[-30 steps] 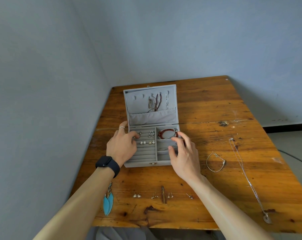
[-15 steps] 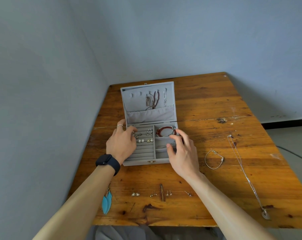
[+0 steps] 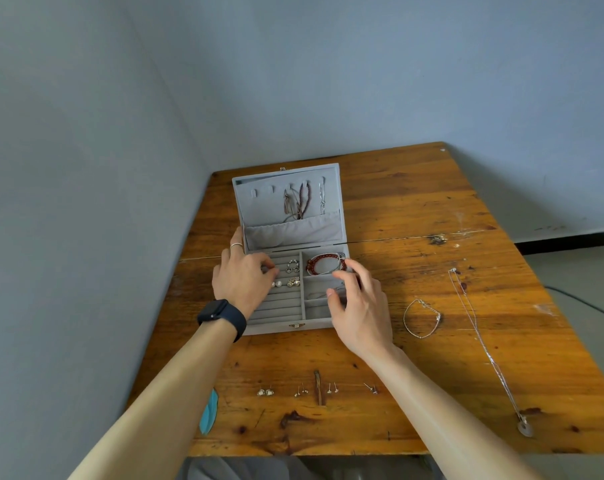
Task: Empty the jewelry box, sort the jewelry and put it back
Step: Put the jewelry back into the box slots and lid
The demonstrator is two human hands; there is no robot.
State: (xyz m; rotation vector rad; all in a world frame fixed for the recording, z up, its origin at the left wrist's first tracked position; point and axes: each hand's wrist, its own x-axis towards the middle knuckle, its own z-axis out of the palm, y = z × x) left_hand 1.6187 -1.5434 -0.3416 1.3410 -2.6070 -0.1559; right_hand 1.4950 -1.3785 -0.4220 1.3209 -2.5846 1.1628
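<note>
Left forearm (image 3: 176, 393) newly across half-hidden feather earring (image 3: 209, 415)

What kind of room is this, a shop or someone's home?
Probably a plain room in a home, though that is a guess: a worn wooden table pushed into a corner of bare grey walls, with a grey jewelry box open on it.

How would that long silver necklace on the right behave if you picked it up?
Probably floppy: the necklace is a thin chain lying loosely along the table. Its round pendant would likely swing and weigh down one end.
</note>
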